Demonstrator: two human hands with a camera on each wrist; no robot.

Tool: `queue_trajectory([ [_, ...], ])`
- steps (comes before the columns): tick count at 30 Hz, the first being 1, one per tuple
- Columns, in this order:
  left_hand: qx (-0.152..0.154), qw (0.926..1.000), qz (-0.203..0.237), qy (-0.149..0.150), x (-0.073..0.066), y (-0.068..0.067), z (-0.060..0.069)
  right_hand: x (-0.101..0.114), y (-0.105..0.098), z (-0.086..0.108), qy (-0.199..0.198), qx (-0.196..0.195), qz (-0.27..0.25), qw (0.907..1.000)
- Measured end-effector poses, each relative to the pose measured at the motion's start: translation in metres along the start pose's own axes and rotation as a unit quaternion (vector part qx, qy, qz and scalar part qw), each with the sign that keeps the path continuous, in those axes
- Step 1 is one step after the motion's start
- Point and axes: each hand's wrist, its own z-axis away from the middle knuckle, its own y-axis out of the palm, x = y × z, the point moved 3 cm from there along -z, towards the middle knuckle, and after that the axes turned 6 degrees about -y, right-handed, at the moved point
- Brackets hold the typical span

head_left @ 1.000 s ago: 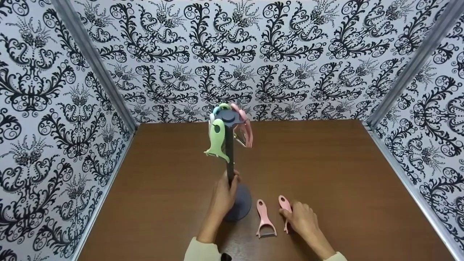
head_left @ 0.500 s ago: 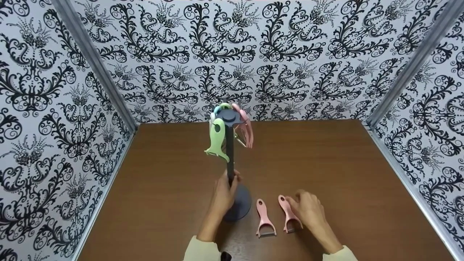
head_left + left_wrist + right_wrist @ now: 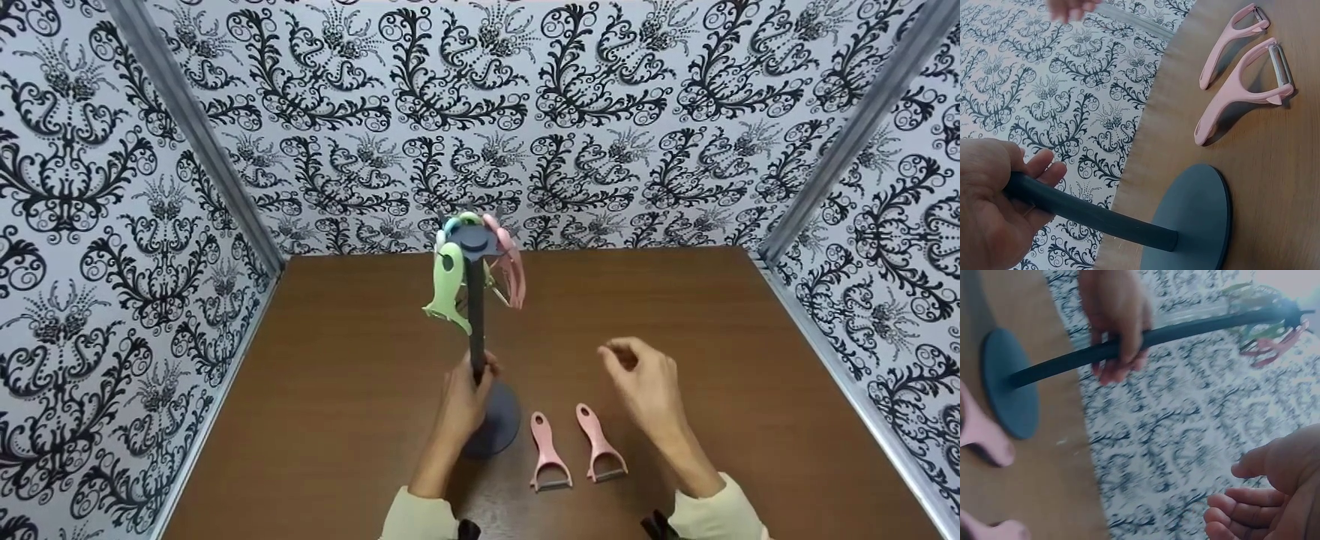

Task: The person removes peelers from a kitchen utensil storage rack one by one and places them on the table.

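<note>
Gripping what, the left hand (image 3: 460, 405)?

The slim, dark grey pole (image 3: 476, 315); a firm hold should prevent wobble. The relaxed right hand (image 3: 649, 382) is empty.

And the two pink, Y-shaped plastic peelers (image 3: 597, 443)?

Right of the pole's round base (image 3: 505, 421), far from the brown wooden table (image 3: 712, 337)'s back edge; probably best pinched by their handles (image 3: 541, 430).
</note>
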Motion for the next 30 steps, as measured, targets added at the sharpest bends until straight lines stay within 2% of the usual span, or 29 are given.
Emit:
queue_trajectory([
  [5,-0.001,0.9999,-0.009,0.006,-0.001,0.0,0.001,0.022,-0.011,-0.013,-0.016,-0.033,-0.048,0.9982],
  [9,-0.008,0.9998,-0.019,0.0,0.0,0.001,-0.001,0.039,-0.017,-0.024,-0.033,-0.038,-0.079,0.9956],
  [12,-0.01,0.9996,-0.025,-0.009,0.0,0.001,-0.001,0.049,-0.02,-0.031,-0.033,-0.028,-0.092,0.9949],
  [23,0.012,0.9995,-0.012,-0.025,0.002,0.0,-0.002,0.086,-0.025,-0.051,-0.049,0.011,-0.137,0.9894],
  [30,0.031,0.9993,-0.006,-0.019,0.002,-0.002,-0.002,0.104,-0.025,-0.062,-0.072,0.042,-0.153,0.9847],
])
